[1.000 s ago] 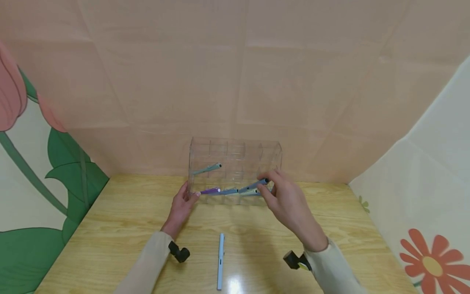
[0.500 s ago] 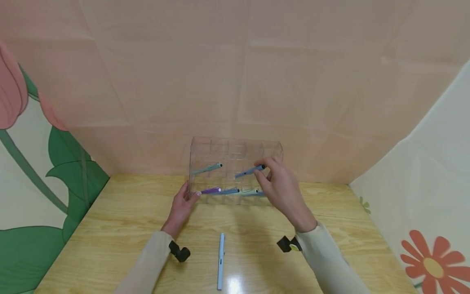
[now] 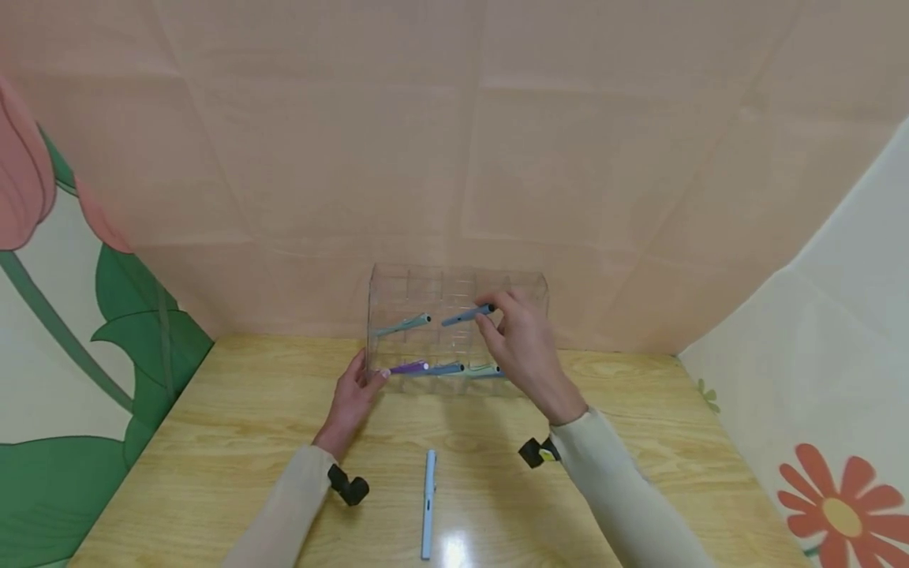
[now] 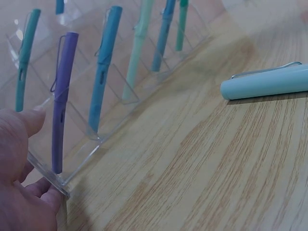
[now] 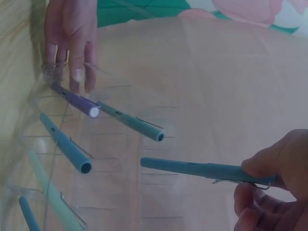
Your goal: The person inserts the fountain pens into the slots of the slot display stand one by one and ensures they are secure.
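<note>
— Two hands on the job: what does each of yours have?

— Your right hand (image 3: 521,347) pinches a blue pen (image 3: 465,316) by its near end, thumb and fingertips curled round it. Your left hand (image 3: 353,398) steadies the clear rack (image 3: 529,284) at its lower left corner, thumb on the front face and the other fingers at its base.

— Where is that pen?

— In the air just in front of the rack's upper row, near the middle, at the far edge of the table (image 3: 213,442).

— Which way does it lie?

— Its long axis runs from your fingers leftward and away, free tip toward the rack, nearly level. From the right wrist, the tip points at an unfilled slot just beside the teal pen (image 5: 132,121).

— What else is there?

— Purple (image 3: 408,368), blue and pale green pens sit slanted in the bottom row. Another light blue pen (image 3: 428,503) lies near the table's front edge, between your arms, pointing away from you.
</note>
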